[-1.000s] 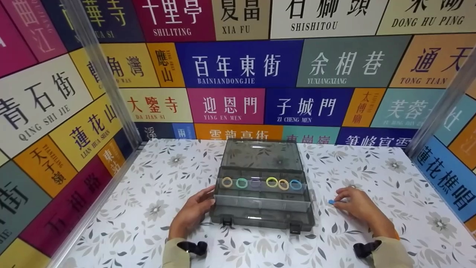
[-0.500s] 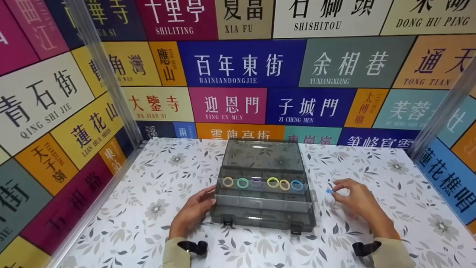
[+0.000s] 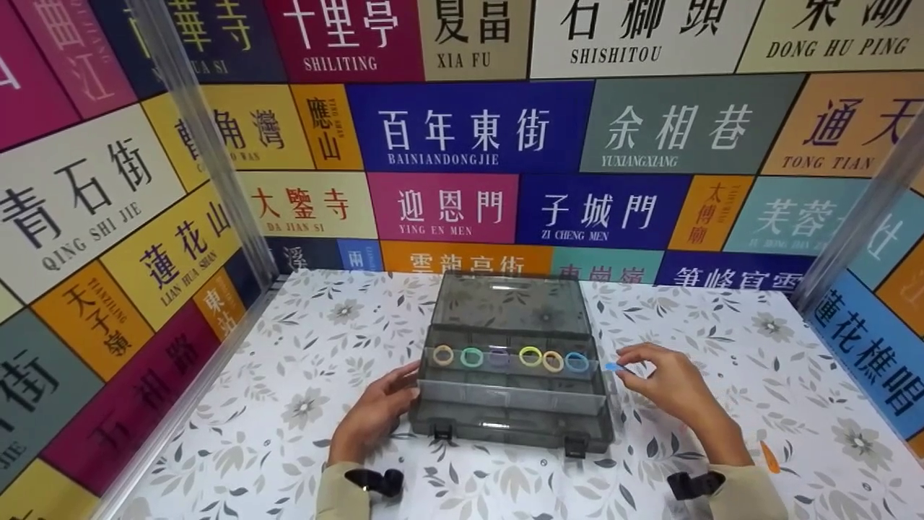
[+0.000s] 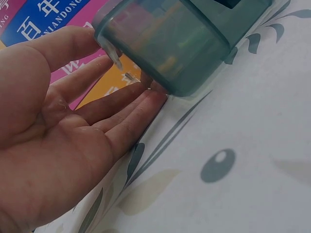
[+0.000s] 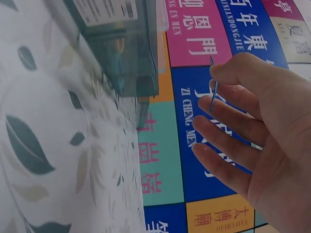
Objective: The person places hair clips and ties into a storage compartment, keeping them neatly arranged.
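Note:
A grey see-through plastic box [image 3: 509, 432] with its lid raised stands on the table. Several coloured rings, among them a yellow ring [image 3: 530, 347] and a blue ring [image 3: 577, 370], line its inner tray [image 3: 505, 392]. My left hand [image 3: 377, 406] touches the box's left side; in the left wrist view its fingers stretch out along the box corner, thumb at the edge. Between thumb and index finger, my right hand [image 3: 668, 381] pinches a thin blue piece [image 5: 214, 94] just right of the box. The other right fingers are spread loosely.
A small orange leaf-shaped piece [image 3: 770, 457] lies on the table beside the right forearm. The box's lid [image 3: 511, 303] leans back behind the tray. Two black latches, one latch [image 3: 575, 445] at the right, project from the box front. Sign-covered walls [image 3: 462, 130] enclose the table.
My right hand has lifted the blue piece and moved left, up to the box's right side. The orange piece now shows beside the right forearm. My left hand has stayed at the box.

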A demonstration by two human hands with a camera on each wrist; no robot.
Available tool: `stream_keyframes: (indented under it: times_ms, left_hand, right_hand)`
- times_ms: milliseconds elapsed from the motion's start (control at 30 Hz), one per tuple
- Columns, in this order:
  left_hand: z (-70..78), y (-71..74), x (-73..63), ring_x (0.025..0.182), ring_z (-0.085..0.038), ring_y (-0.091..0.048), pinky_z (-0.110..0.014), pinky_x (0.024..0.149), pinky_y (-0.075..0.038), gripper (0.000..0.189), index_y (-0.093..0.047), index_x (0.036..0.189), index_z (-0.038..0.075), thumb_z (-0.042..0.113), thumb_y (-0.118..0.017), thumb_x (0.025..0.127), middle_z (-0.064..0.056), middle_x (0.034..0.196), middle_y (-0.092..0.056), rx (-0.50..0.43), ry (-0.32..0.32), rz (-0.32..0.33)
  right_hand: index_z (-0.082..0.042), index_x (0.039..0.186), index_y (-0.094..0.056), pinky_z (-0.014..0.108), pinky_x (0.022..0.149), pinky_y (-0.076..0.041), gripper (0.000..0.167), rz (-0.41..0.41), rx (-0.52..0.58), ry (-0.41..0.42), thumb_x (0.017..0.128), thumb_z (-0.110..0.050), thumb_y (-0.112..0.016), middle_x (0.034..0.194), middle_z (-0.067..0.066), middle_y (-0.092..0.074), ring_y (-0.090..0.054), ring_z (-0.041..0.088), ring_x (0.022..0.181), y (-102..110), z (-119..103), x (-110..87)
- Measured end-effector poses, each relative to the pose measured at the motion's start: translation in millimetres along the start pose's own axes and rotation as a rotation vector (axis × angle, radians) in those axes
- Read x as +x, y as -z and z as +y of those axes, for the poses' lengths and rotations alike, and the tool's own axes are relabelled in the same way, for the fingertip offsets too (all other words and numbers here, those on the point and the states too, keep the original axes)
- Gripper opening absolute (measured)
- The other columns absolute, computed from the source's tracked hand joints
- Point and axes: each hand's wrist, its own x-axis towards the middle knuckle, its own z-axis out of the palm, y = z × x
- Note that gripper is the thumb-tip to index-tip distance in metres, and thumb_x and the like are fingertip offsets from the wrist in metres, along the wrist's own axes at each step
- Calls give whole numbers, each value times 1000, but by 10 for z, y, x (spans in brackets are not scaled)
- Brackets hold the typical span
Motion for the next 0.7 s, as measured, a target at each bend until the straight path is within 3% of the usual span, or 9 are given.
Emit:
stream_keyframes:
  times_ms: [233, 467, 700]
  left_hand:
    - [-6, 17, 22, 144, -36, -42, -52, 117, -37, 62, -38, 155, 11, 20, -61, 99, -22, 158, -39, 48, -27, -21]
    - [-9, 20, 1, 144, -36, -42, -51, 119, -34, 62, -36, 156, 10, 17, -61, 99, -21, 158, -39, -1, -10, -23]
    - [-3, 17, -10, 143, -35, -44, -50, 119, -35, 62, -35, 156, 10, 16, -60, 99, -21, 157, -40, -13, -11, -24]
  right_hand:
    - [-16, 97, -78, 23, 63, -54, 12, -8, 54, 38, 86, -14, -78, 111, 1, -75, -71, 26, 95, -155, -152, 17]
    - [-18, 100, -77, 40, 74, -58, 14, -48, 64, 109, 85, -17, -79, 110, -2, -75, -72, 22, 94, -385, -396, 147]
    - [-15, 104, -76, 31, 68, -53, 18, -46, 109, 186, 86, -16, -78, 106, -2, -74, -69, 16, 87, -548, -692, 314]
